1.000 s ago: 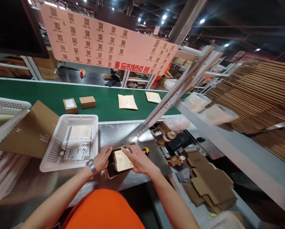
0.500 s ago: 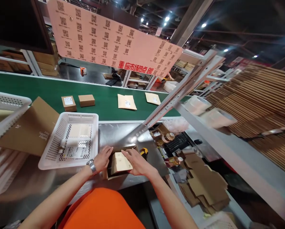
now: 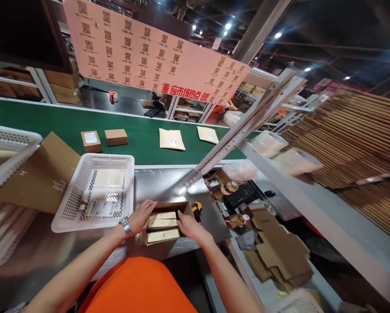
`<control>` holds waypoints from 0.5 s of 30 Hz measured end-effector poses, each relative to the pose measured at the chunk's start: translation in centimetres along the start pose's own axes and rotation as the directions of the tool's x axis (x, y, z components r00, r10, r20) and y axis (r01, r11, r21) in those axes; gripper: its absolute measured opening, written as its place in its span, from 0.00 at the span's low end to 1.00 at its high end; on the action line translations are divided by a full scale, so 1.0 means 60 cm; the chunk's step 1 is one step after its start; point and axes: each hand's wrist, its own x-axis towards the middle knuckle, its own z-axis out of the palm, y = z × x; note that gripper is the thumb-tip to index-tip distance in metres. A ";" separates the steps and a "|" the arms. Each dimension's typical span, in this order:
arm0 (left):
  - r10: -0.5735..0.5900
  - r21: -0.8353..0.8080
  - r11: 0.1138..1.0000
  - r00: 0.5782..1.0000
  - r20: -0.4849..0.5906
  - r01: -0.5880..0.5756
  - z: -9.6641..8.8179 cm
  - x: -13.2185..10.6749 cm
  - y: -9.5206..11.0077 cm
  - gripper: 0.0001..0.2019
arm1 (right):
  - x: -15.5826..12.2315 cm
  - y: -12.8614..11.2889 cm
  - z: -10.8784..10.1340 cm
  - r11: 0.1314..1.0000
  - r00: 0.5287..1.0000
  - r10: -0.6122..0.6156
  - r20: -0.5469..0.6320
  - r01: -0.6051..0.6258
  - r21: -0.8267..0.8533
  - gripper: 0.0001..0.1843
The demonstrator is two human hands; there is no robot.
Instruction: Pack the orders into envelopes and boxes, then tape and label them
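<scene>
The left hand (image 3: 142, 216) lies against the left wall of an open kraft cardboard box (image 3: 186, 208), and the right hand (image 3: 192, 229) sits at its right side, fingertips touching the pale packets (image 3: 162, 225) inside. Neither hand is clenched: both are flat and open, with no firm grip that I can make out. The packets lie flat in the box, three in view, side by side, cream-coloured with small dark marks (the print is too small to read). A metal wristwatch (image 3: 126, 227) circles the left wrist.

Just left of the box, a white perforated plastic basket (image 3: 129, 187) stands on the steel worktop (image 3: 169, 187), with a printed sheet (image 3: 100, 208) lying in it. Just right of the box sits a yellow-and-black tool (image 3: 197, 211), partly hidden behind the right hand. Beyond the box runs a green conveyor belt (image 3: 142, 148) carrying two kraft cartons (image 3: 115, 137) and two paper envelopes (image 3: 171, 139). Further right of the box lie a keyboard (image 3: 240, 195) and a heap of flattened cardboard blanks (image 3: 278, 248).
</scene>
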 end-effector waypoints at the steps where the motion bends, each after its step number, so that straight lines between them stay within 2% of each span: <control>1: 0.005 -0.006 1.000 1.000 0.006 -0.005 0.001 0.003 0.001 0.47 | 0.007 -0.003 0.004 1.000 0.999 0.015 0.039 -0.015 -0.005 0.28; 4: -0.001 -0.004 1.000 1.000 0.020 0.001 0.001 0.014 0.010 0.45 | 0.024 -0.013 0.010 1.000 0.997 -0.010 0.075 0.009 0.011 0.26; 6: -0.007 0.005 1.000 1.000 0.011 0.007 -0.010 0.020 0.016 0.41 | 0.025 -0.013 0.013 0.998 0.997 -0.047 0.061 0.045 0.039 0.26; 8: -0.032 0.020 0.999 0.998 -0.056 0.033 -0.040 0.021 0.012 0.35 | 0.017 -0.002 0.014 0.992 0.996 -0.080 -0.031 0.082 0.095 0.26; 10: -0.132 0.051 0.988 0.975 -0.176 0.143 -0.094 0.014 -0.008 0.29 | 0.004 0.023 0.016 0.978 0.969 -0.071 -0.235 0.115 0.177 0.26; 11: -0.237 0.066 0.963 0.940 -0.244 0.260 -0.129 0.004 -0.023 0.27 | -0.004 0.039 0.016 0.968 0.931 -0.042 -0.364 0.128 0.215 0.26; 12: -0.358 0.072 0.915 0.883 -0.304 0.396 -0.166 -0.009 -0.040 0.25 | -0.011 0.057 0.016 0.958 0.873 0.004 -0.489 0.136 0.251 0.28; 13: -0.494 0.068 0.833 0.794 -0.355 0.548 -0.203 -0.027 -0.058 0.23 | -0.017 0.074 0.017 0.948 0.803 0.066 -0.592 0.135 0.289 0.30; 14: -0.629 0.046 0.716 0.672 -0.391 0.697 -0.239 -0.046 -0.075 0.20 | -0.024 0.089 0.017 0.934 0.740 0.142 -0.657 0.119 0.336 0.33; 15: -0.698 0.030 0.639 0.596 -0.397 0.769 -0.269 -0.066 -0.090 0.17 | -0.029 0.102 0.018 0.912 0.701 0.227 -0.676 0.091 0.401 0.36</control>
